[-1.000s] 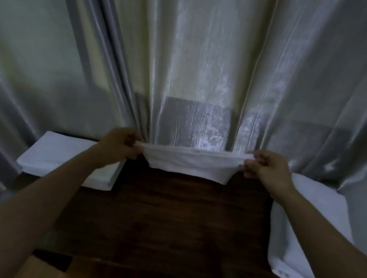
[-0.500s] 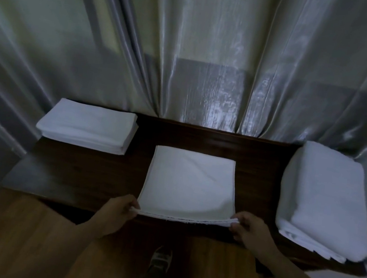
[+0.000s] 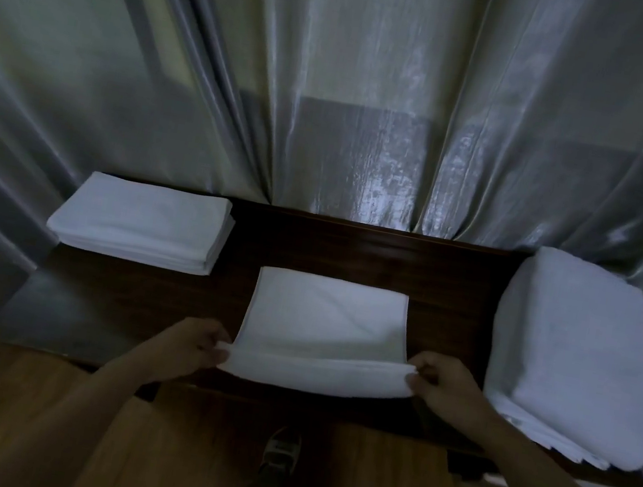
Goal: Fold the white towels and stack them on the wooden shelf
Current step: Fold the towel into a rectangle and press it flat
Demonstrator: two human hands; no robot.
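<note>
A white towel (image 3: 324, 319) lies flat in the middle of the dark wooden shelf (image 3: 453, 281). Its near edge is lifted and curls upward. My left hand (image 3: 190, 344) pinches the near left corner, and my right hand (image 3: 444, 385) pinches the near right corner. A neat stack of folded white towels (image 3: 142, 223) sits at the shelf's left end. A thicker pile of white towels (image 3: 572, 350) covers the right end and overhangs the front edge.
Shiny grey curtains (image 3: 375, 104) hang right behind the shelf. Wooden floor (image 3: 161, 449) lies below the front edge, with my shoe (image 3: 280, 453) on it. Something white (image 3: 493, 479) shows under the shelf at the right.
The towel was held stretched in the air by the curtain, then laid flat on the shelf. Now both hands have lifted its near edge, which curls up off the wood.
</note>
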